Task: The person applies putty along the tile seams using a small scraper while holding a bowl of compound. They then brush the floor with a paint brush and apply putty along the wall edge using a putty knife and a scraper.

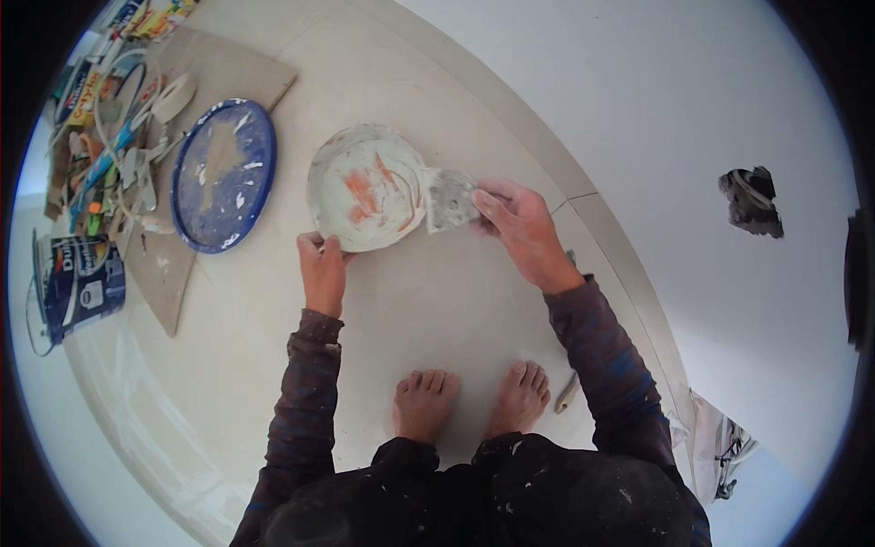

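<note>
A round, shallow container (366, 188) is coated inside with whitish filler and has orange smears in the middle. My left hand (322, 273) grips its lower left rim, thumb on top. In my right hand (516, 225) is a putty knife (451, 199) with a wide blade caked in dried, greyish filler; my fingers cover part of it. The blade's left edge meets the container's right rim. Whether filler lies on the blade's underside is hidden.
A blue bucket lid (223, 176) with white splashes lies left, beside a board (160, 273) bearing heaped tools and a roll of tape (173, 98). A Dulux bucket (85, 284) stands far left. A white wall (649, 137) with a hole showing cables (752, 199) rises right. A handled tool (567, 393) lies near my right foot.
</note>
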Action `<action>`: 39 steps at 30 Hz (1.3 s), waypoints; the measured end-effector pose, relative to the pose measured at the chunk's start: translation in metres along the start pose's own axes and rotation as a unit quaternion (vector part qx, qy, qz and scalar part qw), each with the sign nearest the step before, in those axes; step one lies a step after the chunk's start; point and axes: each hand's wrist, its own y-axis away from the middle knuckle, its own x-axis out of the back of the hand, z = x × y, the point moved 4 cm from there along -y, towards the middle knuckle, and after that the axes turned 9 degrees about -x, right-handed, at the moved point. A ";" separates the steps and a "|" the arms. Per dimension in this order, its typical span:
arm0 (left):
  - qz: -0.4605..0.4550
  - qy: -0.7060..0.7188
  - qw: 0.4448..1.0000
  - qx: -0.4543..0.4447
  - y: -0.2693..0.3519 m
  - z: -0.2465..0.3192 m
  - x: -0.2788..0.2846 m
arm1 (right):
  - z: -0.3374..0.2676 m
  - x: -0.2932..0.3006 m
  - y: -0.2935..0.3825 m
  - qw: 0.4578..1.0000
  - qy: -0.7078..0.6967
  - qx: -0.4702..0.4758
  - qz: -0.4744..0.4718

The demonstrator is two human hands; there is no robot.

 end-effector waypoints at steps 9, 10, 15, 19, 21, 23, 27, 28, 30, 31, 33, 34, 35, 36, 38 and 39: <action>-0.047 0.225 0.973 -0.021 0.009 0.021 -0.018 | 0.024 0.042 0.081 0.997 -0.049 -0.042 0.037; -0.083 0.258 0.962 -0.035 0.011 0.021 -0.020 | 0.025 0.041 0.084 0.997 -0.040 -0.057 0.042; -0.086 0.317 0.944 0.007 0.023 0.013 -0.027 | 0.014 0.019 0.086 0.987 -0.153 -0.038 -0.024; -0.147 0.280 0.949 -0.021 0.033 0.021 -0.033 | 0.005 0.006 0.078 0.999 0.021 0.021 -0.022; -0.152 0.282 0.947 -0.009 0.045 0.031 -0.038 | -0.009 -0.005 0.078 0.979 0.200 0.034 0.007; -0.156 0.239 0.957 -0.049 0.056 0.040 -0.040 | -0.014 -0.017 0.073 0.926 0.372 0.046 0.036; -0.157 0.136 0.970 -0.126 0.077 0.059 -0.050 | -0.026 -0.037 0.065 0.816 0.456 0.325 0.143; -0.160 0.112 0.971 -0.139 0.084 0.065 -0.053 | -0.023 -0.039 0.062 0.803 0.479 0.321 0.154; -0.171 0.093 0.969 -0.150 0.094 0.074 -0.057 | -0.012 -0.048 0.055 0.791 0.491 0.333 0.152; -0.158 0.056 0.970 -0.174 0.098 0.078 -0.057 | -0.007 -0.052 0.055 0.780 0.502 0.348 0.142; -0.152 0.026 0.969 -0.195 0.102 0.080 -0.055 | -0.003 -0.056 0.057 0.802 0.468 0.348 0.128; -0.154 0.023 0.970 -0.188 0.103 0.079 -0.054 | -0.001 -0.054 0.061 0.825 0.428 0.354 0.107; -0.156 0.019 0.971 -0.181 0.102 0.076 -0.055 | 0.000 -0.050 0.066 0.823 0.434 0.349 0.112; -0.157 0.031 0.972 -0.172 0.102 0.076 -0.054 | 0.001 -0.052 0.070 0.847 0.409 0.336 0.058; -0.157 0.056 0.974 -0.156 0.096 0.070 -0.053 | 0.001 -0.053 0.081 0.867 0.384 0.317 0.007; -0.153 0.079 0.974 -0.146 0.091 0.071 -0.051 | -0.002 -0.044 0.087 0.903 0.339 0.262 0.035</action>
